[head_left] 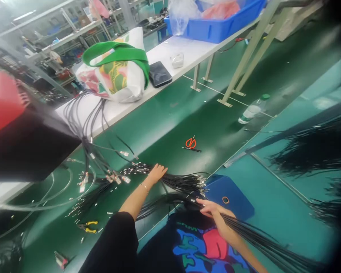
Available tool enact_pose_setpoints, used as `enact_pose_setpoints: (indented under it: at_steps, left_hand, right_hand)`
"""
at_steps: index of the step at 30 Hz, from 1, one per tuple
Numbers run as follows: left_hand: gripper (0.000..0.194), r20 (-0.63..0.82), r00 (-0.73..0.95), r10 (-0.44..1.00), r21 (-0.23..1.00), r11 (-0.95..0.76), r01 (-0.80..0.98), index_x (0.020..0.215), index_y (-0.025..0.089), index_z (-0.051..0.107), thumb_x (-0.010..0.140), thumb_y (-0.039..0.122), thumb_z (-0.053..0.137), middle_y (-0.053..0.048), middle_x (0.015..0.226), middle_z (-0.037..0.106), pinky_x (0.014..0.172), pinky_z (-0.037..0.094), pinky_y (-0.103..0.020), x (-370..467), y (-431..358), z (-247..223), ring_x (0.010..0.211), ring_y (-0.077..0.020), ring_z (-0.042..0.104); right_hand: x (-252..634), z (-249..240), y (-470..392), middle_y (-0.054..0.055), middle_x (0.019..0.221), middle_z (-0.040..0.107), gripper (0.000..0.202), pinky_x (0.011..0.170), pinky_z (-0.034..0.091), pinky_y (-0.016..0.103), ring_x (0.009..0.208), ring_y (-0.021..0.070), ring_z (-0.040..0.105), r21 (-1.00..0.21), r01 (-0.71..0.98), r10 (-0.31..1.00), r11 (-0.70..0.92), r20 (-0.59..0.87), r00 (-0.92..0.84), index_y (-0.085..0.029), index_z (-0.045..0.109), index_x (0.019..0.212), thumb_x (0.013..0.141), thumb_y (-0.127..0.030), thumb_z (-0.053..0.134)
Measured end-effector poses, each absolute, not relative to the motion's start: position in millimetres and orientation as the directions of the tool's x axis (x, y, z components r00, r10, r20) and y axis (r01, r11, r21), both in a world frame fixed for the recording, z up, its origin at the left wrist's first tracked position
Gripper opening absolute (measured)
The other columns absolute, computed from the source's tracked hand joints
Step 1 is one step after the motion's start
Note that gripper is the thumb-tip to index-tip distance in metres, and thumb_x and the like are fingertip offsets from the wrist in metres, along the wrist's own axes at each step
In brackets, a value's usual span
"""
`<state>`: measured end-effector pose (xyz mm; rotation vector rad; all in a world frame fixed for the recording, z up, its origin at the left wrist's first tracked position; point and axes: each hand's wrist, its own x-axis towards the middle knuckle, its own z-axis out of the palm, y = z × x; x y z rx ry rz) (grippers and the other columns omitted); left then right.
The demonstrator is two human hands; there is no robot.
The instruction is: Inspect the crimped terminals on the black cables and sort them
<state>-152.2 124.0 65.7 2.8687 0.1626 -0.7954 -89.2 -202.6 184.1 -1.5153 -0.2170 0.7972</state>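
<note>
My left hand, a thin bracelet at its wrist, is closed over a bundle of black cables lying on the green bench top. Metal connector ends fan out at the right end of that bundle. Close to my body, my right hand grips a second bundle of black cables. This one runs from under my left forearm and trails off to the lower right. Part of each hand's grip is hidden by the hand itself.
Orange-handled scissors, yellow-handled pliers and a water bottle are on the green bench top. A white shelf carries a floral bag, a phone and a blue bin. More cables hang at right.
</note>
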Motion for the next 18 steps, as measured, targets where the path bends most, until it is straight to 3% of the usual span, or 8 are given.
enact_pose_setpoints:
  at_steps: [3,8,18]
  left_hand:
    - [0.04,-0.549,0.835,0.014,0.123,-0.988,0.097,0.127,0.015,0.053,0.092,0.035,0.059,-0.012,0.128,0.054,0.097,0.046,-0.05,-143.3,137.2,55.8,0.115,-0.0263,0.055]
    - [0.033,-0.534,0.844,0.051,0.13,-0.981,0.141,0.117,0.013,0.058,0.092,0.035,0.059,-0.01,0.118,0.059,0.091,0.051,-0.045,-136.0,161.8,54.9,0.106,-0.023,0.059]
    - [0.028,-0.186,0.871,0.454,0.155,-0.862,0.483,0.109,0.013,0.06,0.093,0.036,0.057,-0.008,0.106,0.061,0.083,0.052,-0.039,-74.7,243.2,125.7,0.094,-0.0191,0.061]
  right_hand:
    - [-79.8,184.8,-197.1,0.013,0.103,0.073,0.048,0.079,0.061,0.037,0.093,0.0278,0.07,-0.931,-0.332,0.576,-0.154,-0.358,0.735,-0.02,0.076,0.069,0.087,-0.058,0.052]
    - [-67.7,182.7,-188.2,0.012,0.102,0.073,0.044,0.077,0.062,0.037,0.094,0.0275,0.069,-0.936,-0.303,0.583,-0.182,-0.35,0.733,-0.021,0.076,0.068,0.088,-0.054,0.052]
    - [-50.7,177.5,-169.3,0.009,0.096,0.075,0.04,0.077,0.061,0.037,0.091,0.0279,0.071,-0.963,-0.192,0.621,-0.189,-0.269,0.736,-0.027,0.077,0.066,0.088,-0.049,0.052]
